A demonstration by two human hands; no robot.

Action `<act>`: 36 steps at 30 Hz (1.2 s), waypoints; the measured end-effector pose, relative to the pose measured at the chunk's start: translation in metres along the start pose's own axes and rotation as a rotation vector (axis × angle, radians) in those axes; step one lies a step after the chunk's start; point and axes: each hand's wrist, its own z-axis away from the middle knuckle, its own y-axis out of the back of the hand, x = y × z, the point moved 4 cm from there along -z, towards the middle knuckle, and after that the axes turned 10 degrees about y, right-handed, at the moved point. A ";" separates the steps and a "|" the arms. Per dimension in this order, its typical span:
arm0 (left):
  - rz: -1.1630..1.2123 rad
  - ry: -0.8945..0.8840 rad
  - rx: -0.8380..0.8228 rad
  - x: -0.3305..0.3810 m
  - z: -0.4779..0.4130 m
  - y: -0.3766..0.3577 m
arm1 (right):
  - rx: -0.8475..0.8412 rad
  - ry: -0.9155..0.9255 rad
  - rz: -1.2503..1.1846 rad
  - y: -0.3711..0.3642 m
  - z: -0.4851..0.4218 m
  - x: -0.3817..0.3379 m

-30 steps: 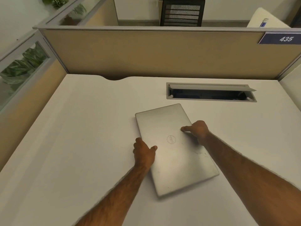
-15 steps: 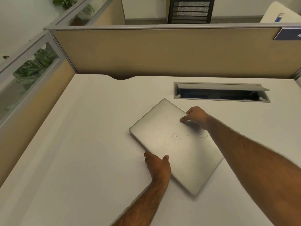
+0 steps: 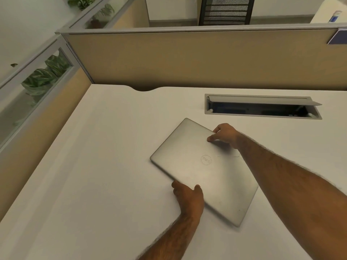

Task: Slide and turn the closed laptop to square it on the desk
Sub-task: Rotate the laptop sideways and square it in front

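Observation:
A closed silver laptop lies flat on the white desk, turned at a steep angle to the desk's edges, one corner pointing toward the back. My left hand grips its near-left long edge, thumb on the lid. My right hand holds the far-right edge near the back corner, thumb pressed on the lid. My right forearm crosses over the laptop's right side and hides part of it.
An open cable tray with a raised grey flap is set into the desk just behind the laptop. Beige partition walls close off the back and left. A curved cable notch cuts the desk's back edge.
The laptop has turned clockwise between my hands, from nearly lengthwise to diagonal. My left hand slid down the near edge toward me; my right hand moved toward the back.

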 end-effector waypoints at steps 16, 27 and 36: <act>-0.053 0.022 -0.090 -0.001 -0.007 0.010 | 0.023 -0.007 -0.018 -0.004 0.006 0.007; -0.884 -0.160 -0.123 0.065 -0.060 0.058 | 0.549 -0.091 -0.129 0.016 0.119 0.059; -0.994 -0.467 0.092 0.133 -0.104 0.041 | 0.558 -0.481 -0.163 -0.030 0.193 0.107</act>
